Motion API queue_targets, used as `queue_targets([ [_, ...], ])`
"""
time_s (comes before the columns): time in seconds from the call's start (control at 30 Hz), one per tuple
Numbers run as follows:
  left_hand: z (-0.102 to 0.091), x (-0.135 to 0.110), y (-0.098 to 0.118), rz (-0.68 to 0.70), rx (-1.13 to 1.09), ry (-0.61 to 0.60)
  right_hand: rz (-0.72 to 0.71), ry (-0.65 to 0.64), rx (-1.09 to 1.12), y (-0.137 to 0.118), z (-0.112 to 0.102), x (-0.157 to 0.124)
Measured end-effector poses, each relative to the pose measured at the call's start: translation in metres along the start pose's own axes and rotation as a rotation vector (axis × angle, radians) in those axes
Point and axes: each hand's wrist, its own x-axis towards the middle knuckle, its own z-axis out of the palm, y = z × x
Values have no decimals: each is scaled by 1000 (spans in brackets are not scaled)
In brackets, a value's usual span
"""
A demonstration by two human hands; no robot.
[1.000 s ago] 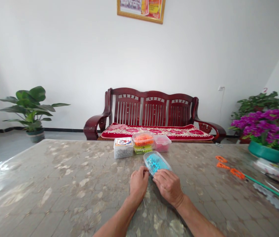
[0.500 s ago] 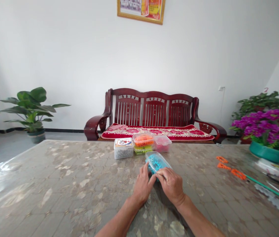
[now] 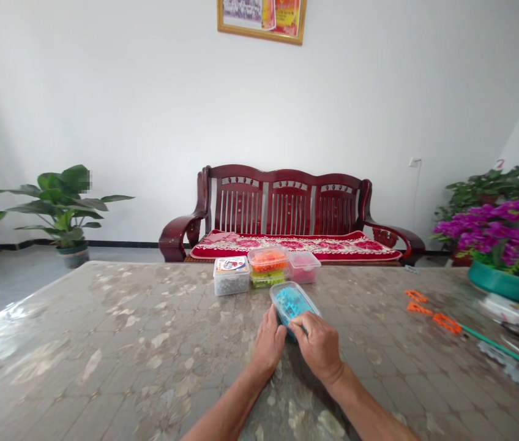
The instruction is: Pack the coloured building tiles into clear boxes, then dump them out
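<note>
Centrally: blue box (image 3: 293, 299), one, lidded, set askew on the patterned surface (image 3: 149, 361). Left hand (image 3: 268, 344): fingers only slightly bent, laid against the box's left side; firmness of hold cannot be told. Right hand (image 3: 321, 346): fingers curled in tightly, pinching the box's near edge. Just beyond: grey box (image 3: 232, 283); orange box (image 3: 267, 260) atop green box (image 3: 268, 279); pink box (image 3: 304, 269).

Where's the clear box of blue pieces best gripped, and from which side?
Grip the clear box by its long walls, probably from the near side: it's oblong and slants, far end leftward. The left hand is at its left wall, the right hand at its near end.
</note>
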Motion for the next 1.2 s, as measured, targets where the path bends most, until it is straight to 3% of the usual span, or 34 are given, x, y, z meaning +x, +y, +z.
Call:
queue_targets([
  [0.4,4,5,3,-74,-213,119,54,41,133,-3,-5,3],
  [0.5,2,3,4,-54,-236,134,191,115,231,5,-11,12],
  [0.73,1,-1,3,-3,-253,159,678,477,527,46,-18,22],
  [0.83,6,1,-3,53,-282,181,767,437,595,52,-12,13],
  [1.1,7,6,-8,94,-562,259,604,222,546,23,8,0],
  [1.2,5,11,-9,20,-739,256,621,237,559,24,8,1],
])
